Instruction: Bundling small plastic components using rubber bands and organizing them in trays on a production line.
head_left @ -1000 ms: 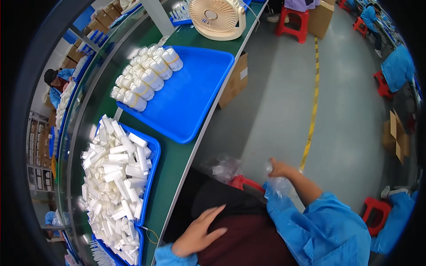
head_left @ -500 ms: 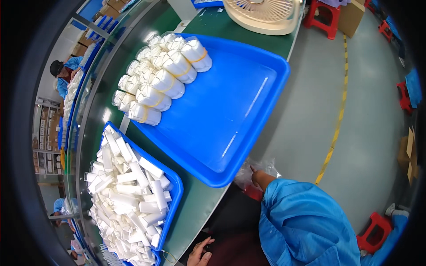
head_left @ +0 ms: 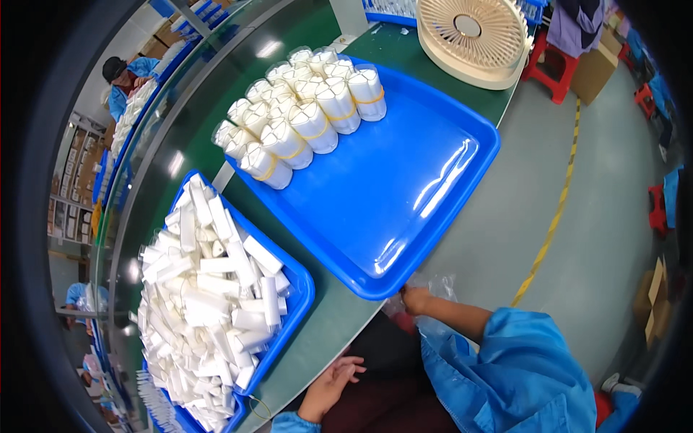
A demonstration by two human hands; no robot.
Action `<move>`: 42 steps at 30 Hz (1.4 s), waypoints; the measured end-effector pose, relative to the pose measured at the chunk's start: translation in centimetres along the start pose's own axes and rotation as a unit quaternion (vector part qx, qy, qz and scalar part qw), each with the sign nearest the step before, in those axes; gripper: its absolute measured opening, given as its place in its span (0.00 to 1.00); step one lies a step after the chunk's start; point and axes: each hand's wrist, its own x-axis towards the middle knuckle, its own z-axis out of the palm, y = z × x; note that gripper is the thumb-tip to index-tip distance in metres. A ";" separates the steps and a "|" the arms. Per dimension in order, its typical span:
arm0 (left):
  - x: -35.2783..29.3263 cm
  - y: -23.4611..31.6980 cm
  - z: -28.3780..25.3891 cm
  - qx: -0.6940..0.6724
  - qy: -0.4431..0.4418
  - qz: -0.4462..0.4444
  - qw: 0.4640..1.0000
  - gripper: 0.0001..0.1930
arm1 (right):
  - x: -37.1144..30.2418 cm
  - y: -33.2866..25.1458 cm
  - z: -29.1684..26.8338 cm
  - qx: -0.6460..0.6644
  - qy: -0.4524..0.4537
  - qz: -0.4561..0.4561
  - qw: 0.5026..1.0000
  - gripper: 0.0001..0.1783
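Note:
My left hand (head_left: 333,384) is over my lap beside the table edge, fingers loosely extended and apart, with nothing in it. My right hand (head_left: 416,299) is low, just past the near corner of a large blue tray (head_left: 386,285). Its fingers look closed on a crinkled clear plastic bag (head_left: 442,287), though the fingertips are partly hidden. At the tray's far left stand several bundles of white rolled tubes (head_left: 310,123), each held by a yellow rubber band. Closer to my left hand, a second blue tray (head_left: 297,307) is heaped with loose white tubes (head_left: 209,303).
A beige fan (head_left: 473,36) stands at the far end of the green table (head_left: 317,328). On the right, a yellow line (head_left: 552,216) runs along the grey floor, with red stools (head_left: 552,68) and cardboard boxes (head_left: 598,72) beyond. Other people sit across the glass partition on the left.
My view has shifted, so the trays sit differently in it. My left hand has come further into view. My right forearm is now bare and stretched out, its fingers drawn in at the plastic.

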 end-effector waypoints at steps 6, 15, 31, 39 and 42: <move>3.5 2.2 4.5 -0.186 0.000 -0.101 0.977 0.45 | -15.1 -5.4 -4.0 -0.002 0.051 -0.042 0.998 0.16; 13.6 -2.4 9.9 -0.015 0.007 -0.131 0.991 0.46 | -16.2 -2.1 2.1 0.058 0.155 -0.007 0.986 0.23; 15.0 -1.0 6.5 0.715 -0.098 0.073 0.689 0.16 | -26.6 -3.2 -5.7 0.066 0.383 -0.032 0.921 0.23; 12.9 -2.7 8.6 0.772 -0.018 0.203 0.602 0.12 | -37.5 -5.7 -11.3 0.111 0.026 -0.090 0.989 0.38; 11.0 -3.6 10.4 0.756 -0.033 0.279 0.591 0.11 | -34.9 -5.9 -13.8 0.519 -0.024 -0.146 0.842 0.40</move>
